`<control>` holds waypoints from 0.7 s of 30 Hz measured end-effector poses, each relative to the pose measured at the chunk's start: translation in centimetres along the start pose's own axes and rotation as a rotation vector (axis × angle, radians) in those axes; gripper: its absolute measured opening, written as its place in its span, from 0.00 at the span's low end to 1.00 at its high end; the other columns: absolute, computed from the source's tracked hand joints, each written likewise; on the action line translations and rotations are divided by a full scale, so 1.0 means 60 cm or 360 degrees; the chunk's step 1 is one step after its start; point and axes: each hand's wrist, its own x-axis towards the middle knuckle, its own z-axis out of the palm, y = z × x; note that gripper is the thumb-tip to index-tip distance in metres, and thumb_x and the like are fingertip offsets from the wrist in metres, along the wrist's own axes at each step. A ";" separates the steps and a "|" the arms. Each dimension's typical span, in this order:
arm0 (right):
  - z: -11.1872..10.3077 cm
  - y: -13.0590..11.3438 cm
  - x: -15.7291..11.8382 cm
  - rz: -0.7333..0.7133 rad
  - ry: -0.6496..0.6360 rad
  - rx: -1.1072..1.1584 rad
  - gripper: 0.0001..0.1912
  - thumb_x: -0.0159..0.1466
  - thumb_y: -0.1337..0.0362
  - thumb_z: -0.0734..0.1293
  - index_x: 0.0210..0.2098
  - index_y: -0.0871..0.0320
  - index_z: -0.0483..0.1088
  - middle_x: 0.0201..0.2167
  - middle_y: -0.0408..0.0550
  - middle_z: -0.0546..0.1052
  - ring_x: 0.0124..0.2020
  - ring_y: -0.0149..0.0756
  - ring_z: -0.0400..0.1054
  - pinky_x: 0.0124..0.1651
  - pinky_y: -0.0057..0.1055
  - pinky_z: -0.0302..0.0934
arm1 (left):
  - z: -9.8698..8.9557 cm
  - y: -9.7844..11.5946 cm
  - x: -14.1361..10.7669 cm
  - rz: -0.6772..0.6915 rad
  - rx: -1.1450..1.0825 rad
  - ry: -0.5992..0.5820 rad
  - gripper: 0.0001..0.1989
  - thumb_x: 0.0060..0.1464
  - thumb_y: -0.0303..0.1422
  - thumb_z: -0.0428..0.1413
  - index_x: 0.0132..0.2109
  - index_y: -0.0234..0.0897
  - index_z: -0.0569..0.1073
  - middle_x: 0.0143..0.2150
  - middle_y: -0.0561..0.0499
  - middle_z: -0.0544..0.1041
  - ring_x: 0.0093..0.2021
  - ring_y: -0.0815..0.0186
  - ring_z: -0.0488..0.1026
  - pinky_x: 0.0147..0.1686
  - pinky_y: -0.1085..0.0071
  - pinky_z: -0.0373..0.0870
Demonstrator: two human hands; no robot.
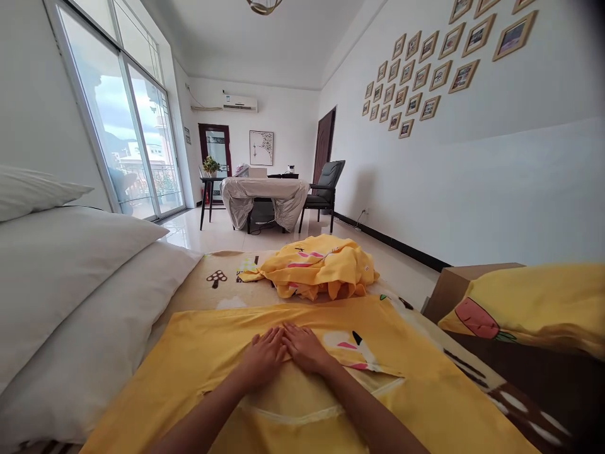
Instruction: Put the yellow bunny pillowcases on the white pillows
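Starting at far left: plump white pillows [94, 290], smooth and softly creased, piled on top of each other, with tall glass doors [111, 107] behind. Next up, a beige blanket [229, 260] with a brown mushroom print, and on it the yellow cloth [198, 340], spread wide and mostly flat, thin-looking, with soft wrinkles and a pale, white-edged opening close to the wrists. On the cloth, left hand [265, 358] palm down, fingers open and stretched out, gripping nothing. Right beside and touching at the fingertips, right hand [306, 348], also palm down, fingers straight and open. Just beyond, a puffy crumpled yellow bundle [321, 268], all folds with pink bits of print. Further back, a table [265, 186] under crinkly, shiny sheeting, then a dark padded chair [326, 183]. On the white wall, small wood-framed pictures [420, 77]. Far right, a brown cardboard box [460, 274] with soft yellow fabric [543, 299] draped over, pinkish carrot design included.
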 end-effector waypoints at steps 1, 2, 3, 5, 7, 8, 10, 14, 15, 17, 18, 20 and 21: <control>0.004 0.008 0.001 0.0017 -0.0023 -0.0008 0.27 0.69 0.53 0.45 0.64 0.50 0.55 0.66 0.43 0.54 0.67 0.33 0.46 0.65 0.39 0.43 | 0.005 -0.004 0.001 0.0010 -0.0020 -0.0021 0.28 0.64 0.42 0.34 0.67 0.38 0.52 0.68 0.48 0.52 0.68 0.62 0.49 0.63 0.53 0.50; 0.004 0.023 -0.002 0.0054 -0.0035 -0.0022 0.27 0.69 0.53 0.45 0.65 0.50 0.54 0.67 0.43 0.52 0.67 0.33 0.44 0.65 0.39 0.42 | 0.009 -0.016 0.000 0.0005 -0.0039 -0.0034 0.28 0.63 0.44 0.34 0.67 0.40 0.52 0.68 0.49 0.52 0.68 0.62 0.48 0.63 0.53 0.49; 0.000 0.045 -0.008 0.0111 -0.0039 -0.0043 0.28 0.69 0.52 0.45 0.65 0.49 0.52 0.67 0.42 0.51 0.68 0.33 0.42 0.66 0.40 0.41 | 0.011 -0.035 -0.004 -0.0015 -0.0051 -0.0031 0.28 0.63 0.45 0.33 0.67 0.41 0.53 0.69 0.49 0.51 0.68 0.62 0.47 0.63 0.53 0.48; -0.017 0.100 -0.029 0.0273 -0.0036 -0.0104 0.29 0.68 0.50 0.46 0.66 0.50 0.50 0.68 0.42 0.47 0.68 0.33 0.39 0.66 0.40 0.39 | 0.009 -0.084 -0.018 -0.0104 -0.0055 -0.0014 0.28 0.63 0.47 0.34 0.66 0.44 0.54 0.69 0.51 0.50 0.69 0.62 0.46 0.64 0.53 0.46; -0.039 0.163 -0.061 0.0484 -0.0018 -0.0183 0.31 0.67 0.49 0.46 0.67 0.51 0.47 0.69 0.44 0.45 0.69 0.36 0.38 0.66 0.43 0.38 | -0.001 -0.138 -0.039 -0.0223 -0.0026 -0.0005 0.28 0.63 0.47 0.34 0.66 0.47 0.54 0.69 0.53 0.47 0.69 0.63 0.44 0.64 0.54 0.44; -0.049 0.194 -0.079 0.0596 0.0000 -0.0231 0.32 0.67 0.48 0.46 0.67 0.52 0.46 0.69 0.44 0.44 0.69 0.38 0.36 0.66 0.46 0.36 | -0.006 -0.166 -0.052 -0.0291 -0.0008 0.0000 0.28 0.62 0.47 0.35 0.66 0.47 0.53 0.70 0.54 0.46 0.69 0.63 0.43 0.64 0.53 0.43; -0.067 0.252 -0.115 0.0802 0.0031 -0.0326 0.34 0.66 0.46 0.47 0.68 0.51 0.44 0.69 0.45 0.42 0.69 0.41 0.34 0.66 0.48 0.32 | -0.015 -0.218 -0.081 -0.0442 0.0034 -0.0001 0.28 0.62 0.46 0.35 0.67 0.48 0.50 0.70 0.54 0.44 0.69 0.62 0.42 0.64 0.52 0.43; -0.090 0.320 -0.168 0.1111 0.0075 -0.0472 0.33 0.67 0.48 0.46 0.68 0.53 0.43 0.69 0.49 0.45 0.68 0.42 0.39 0.64 0.49 0.42 | -0.023 -0.294 -0.134 -0.0709 0.0087 0.0045 0.28 0.62 0.44 0.35 0.67 0.44 0.49 0.70 0.50 0.46 0.69 0.60 0.44 0.63 0.51 0.45; -0.095 0.324 -0.174 0.1153 0.0086 -0.0504 0.32 0.67 0.50 0.46 0.68 0.54 0.44 0.68 0.51 0.47 0.68 0.42 0.41 0.63 0.49 0.44 | -0.024 -0.302 -0.142 -0.0750 0.0106 0.0062 0.28 0.62 0.44 0.35 0.67 0.43 0.50 0.70 0.49 0.47 0.69 0.60 0.45 0.63 0.51 0.46; -0.103 0.315 -0.180 0.1203 0.0121 -0.0585 0.31 0.67 0.53 0.47 0.67 0.59 0.47 0.67 0.56 0.51 0.67 0.45 0.45 0.62 0.52 0.45 | -0.032 -0.304 -0.152 -0.0818 0.0215 0.0100 0.27 0.63 0.42 0.35 0.67 0.40 0.53 0.69 0.46 0.50 0.68 0.59 0.48 0.62 0.52 0.50; -0.107 0.304 -0.183 0.1208 0.0146 -0.0634 0.31 0.67 0.56 0.48 0.66 0.62 0.50 0.66 0.60 0.53 0.67 0.48 0.46 0.63 0.54 0.42 | -0.037 -0.299 -0.156 -0.0831 0.0312 0.0116 0.27 0.63 0.40 0.36 0.66 0.37 0.55 0.68 0.43 0.53 0.67 0.57 0.50 0.61 0.51 0.52; -0.110 0.276 -0.198 0.1156 0.0186 -0.0736 0.29 0.66 0.60 0.51 0.64 0.65 0.54 0.65 0.62 0.54 0.67 0.49 0.44 0.64 0.55 0.36 | -0.045 -0.280 -0.170 -0.0745 0.0516 0.0129 0.25 0.62 0.34 0.39 0.63 0.32 0.62 0.66 0.38 0.58 0.67 0.52 0.51 0.60 0.47 0.53; -0.108 0.262 -0.213 0.1066 0.0181 -0.0761 0.29 0.66 0.60 0.51 0.64 0.63 0.55 0.65 0.60 0.54 0.67 0.48 0.43 0.65 0.54 0.35 | -0.046 -0.269 -0.182 -0.0658 0.0562 0.0122 0.24 0.61 0.33 0.40 0.62 0.31 0.64 0.65 0.37 0.59 0.66 0.51 0.52 0.59 0.46 0.53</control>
